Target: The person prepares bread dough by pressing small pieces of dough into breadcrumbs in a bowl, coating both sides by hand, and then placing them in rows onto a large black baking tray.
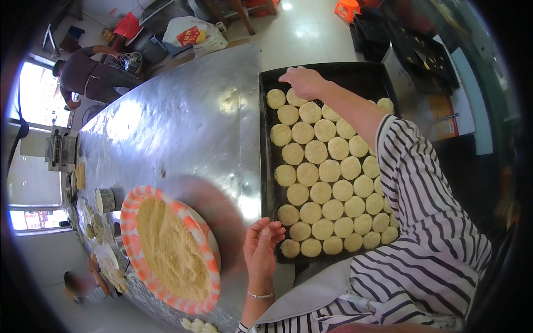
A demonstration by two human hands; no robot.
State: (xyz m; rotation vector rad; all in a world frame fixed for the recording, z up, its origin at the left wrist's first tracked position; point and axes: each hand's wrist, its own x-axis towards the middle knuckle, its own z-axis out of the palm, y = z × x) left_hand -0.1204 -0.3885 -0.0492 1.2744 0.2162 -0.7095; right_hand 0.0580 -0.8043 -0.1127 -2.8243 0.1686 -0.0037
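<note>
My right hand is over the far left corner of a black baking tray, its fingers bent and their undersides hidden. Staggered rows of round, flat, crumb-coated dough cakes fill much of the tray; my right arm and striped sleeve hide some. Beside the near left corner, my left hand is palm up with loosely curled fingers and nothing visible in it. To its left, an orange-and-white basin holds tan crumbs on the metal worktable.
Small pale dough pieces lie at the bottom. Metal containers stand beyond the basin. A person holds a metal vessel at upper left; another person is at lower left. Dark trays and an orange stool are at upper right.
</note>
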